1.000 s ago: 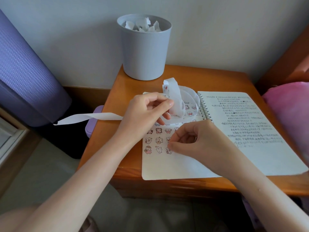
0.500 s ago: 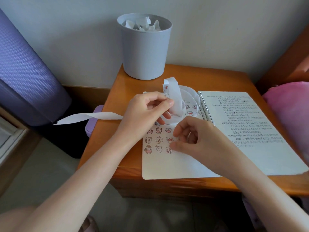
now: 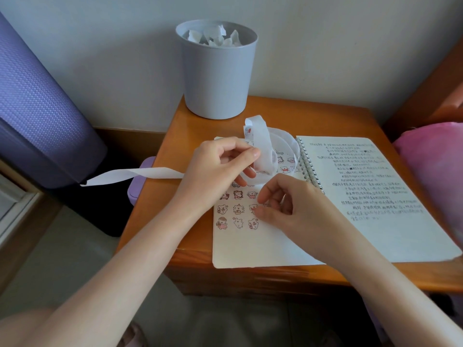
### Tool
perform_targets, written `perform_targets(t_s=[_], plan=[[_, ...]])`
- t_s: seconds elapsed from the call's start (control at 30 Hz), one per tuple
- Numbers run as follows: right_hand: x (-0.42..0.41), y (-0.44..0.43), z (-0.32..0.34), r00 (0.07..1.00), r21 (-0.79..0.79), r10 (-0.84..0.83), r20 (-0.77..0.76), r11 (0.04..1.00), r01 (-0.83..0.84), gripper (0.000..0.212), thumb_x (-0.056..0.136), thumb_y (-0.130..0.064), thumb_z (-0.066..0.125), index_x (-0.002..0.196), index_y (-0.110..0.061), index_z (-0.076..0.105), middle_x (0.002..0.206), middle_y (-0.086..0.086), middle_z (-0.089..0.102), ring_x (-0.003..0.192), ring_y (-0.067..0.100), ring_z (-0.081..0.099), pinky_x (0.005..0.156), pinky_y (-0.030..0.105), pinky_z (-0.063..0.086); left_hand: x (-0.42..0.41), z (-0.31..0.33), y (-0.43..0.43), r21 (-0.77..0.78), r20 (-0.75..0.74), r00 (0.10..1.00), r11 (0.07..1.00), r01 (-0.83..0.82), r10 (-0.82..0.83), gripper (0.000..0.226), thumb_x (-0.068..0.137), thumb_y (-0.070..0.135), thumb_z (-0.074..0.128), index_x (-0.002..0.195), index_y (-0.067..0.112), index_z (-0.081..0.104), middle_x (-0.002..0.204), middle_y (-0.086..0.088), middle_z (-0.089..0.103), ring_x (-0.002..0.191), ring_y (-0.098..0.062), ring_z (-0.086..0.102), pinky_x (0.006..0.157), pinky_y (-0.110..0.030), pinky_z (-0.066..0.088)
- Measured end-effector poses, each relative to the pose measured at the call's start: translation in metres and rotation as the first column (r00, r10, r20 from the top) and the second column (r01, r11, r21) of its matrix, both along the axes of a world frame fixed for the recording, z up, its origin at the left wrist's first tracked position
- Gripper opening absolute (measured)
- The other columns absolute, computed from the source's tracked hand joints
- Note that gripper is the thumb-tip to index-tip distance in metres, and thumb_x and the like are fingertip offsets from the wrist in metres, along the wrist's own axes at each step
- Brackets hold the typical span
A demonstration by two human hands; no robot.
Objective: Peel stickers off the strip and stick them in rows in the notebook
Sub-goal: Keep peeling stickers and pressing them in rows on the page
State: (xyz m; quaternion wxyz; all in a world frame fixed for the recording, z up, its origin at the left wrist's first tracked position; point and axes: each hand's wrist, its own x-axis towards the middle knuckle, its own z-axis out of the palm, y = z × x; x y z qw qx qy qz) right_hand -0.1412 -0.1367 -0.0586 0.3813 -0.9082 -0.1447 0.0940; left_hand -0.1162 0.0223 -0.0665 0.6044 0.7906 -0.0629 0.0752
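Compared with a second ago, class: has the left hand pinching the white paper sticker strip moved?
No. The left hand still pinches the white paper sticker strip at the same spot in front of the grey plastic bin.

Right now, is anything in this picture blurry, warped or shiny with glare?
Head view: the pink fabric and the notebook's far right corner smear into blur; the table's front-left edge carries a soft sheen; the left hand pinching the strip and the stickers look sharp.
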Motion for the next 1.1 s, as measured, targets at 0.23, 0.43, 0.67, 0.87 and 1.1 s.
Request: perform_targets(t_s=[0.23, 0.43, 0.67, 0.87, 1.1], plan=[[-0.009, 0.007, 0.005, 0.999, -0.123, -0.033, 0.039, 0.992, 0.038, 0.037, 0.067, -0.057, 0.071, 0.086, -0.031, 0.052, 0.069, -0.011, 0.051, 0.060, 0.004, 0.046, 0.056, 0.022, 0.036, 0.000, 0.000, -0.001, 0.018, 0.005, 1.000, 1.000, -0.006, 0.006, 0.015, 0.092, 0.016, 0.060, 0.086, 0.007, 0.070, 0.079, 0.001, 0.069, 0.068, -0.005, 0.067, 0.054, -0.016, 0.050], [-0.005, 0.004, 0.008, 0.999, -0.088, 0.009, -0.050, 0.996, -0.014, 0.029, 0.074, -0.039, 0.075, 0.090, -0.031, 0.053, 0.072, -0.010, 0.052, 0.061, 0.004, 0.044, 0.064, 0.028, 0.042, 0.000, 0.001, -0.001, 0.024, 0.007, 1.000, 1.000, -0.005, 0.005, 0.015, 0.092, 0.015, 0.059, 0.086, 0.007, 0.070, 0.076, 0.003, 0.069, 0.067, -0.004, 0.066, 0.054, -0.016, 0.050], [0.002, -0.008, 0.007, 0.990, -0.034, 0.086, -0.109, 0.995, -0.090, 0.017, 0.085, -0.024, 0.068, 0.091, -0.032, 0.055, 0.076, -0.012, 0.053, 0.058, -0.006, 0.045, 0.058, 0.011, 0.037, -0.001, 0.002, -0.001, 0.012, 0.001, 1.000, 1.000, 0.001, -0.001, 0.015, 0.092, 0.015, 0.059, 0.087, 0.007, 0.070, 0.076, 0.003, 0.069, 0.068, -0.005, 0.067, 0.054, -0.016, 0.050], [0.001, -0.003, 0.002, 0.999, -0.005, 0.012, -0.029, 1.000, -0.013, 0.022, 0.077, -0.032, 0.075, 0.085, -0.029, 0.054, 0.069, -0.010, 0.051, 0.055, -0.002, 0.043, 0.056, 0.015, 0.038, -0.001, 0.001, -0.002, 0.007, -0.003, 1.000, 1.000, 0.003, -0.003, 0.015, 0.093, 0.015, 0.058, 0.085, 0.009, 0.070, 0.078, 0.000, 0.070, 0.068, -0.005, 0.066, 0.054, -0.017, 0.051], [0.005, -0.008, 0.003, 1.000, 0.105, -0.019, 0.004, 0.994, 0.019, 0.008, 0.085, -0.025, 0.067, 0.083, -0.027, 0.059, 0.077, -0.008, 0.060, 0.052, 0.003, 0.046, 0.052, 0.013, 0.037, -0.001, 0.002, -0.001, -0.030, 0.006, 1.000, 1.000, 0.006, -0.006, 0.016, 0.093, 0.015, 0.057, 0.085, 0.008, 0.070, 0.077, 0.000, 0.070, 0.068, -0.008, 0.066, 0.054, -0.020, 0.051]])
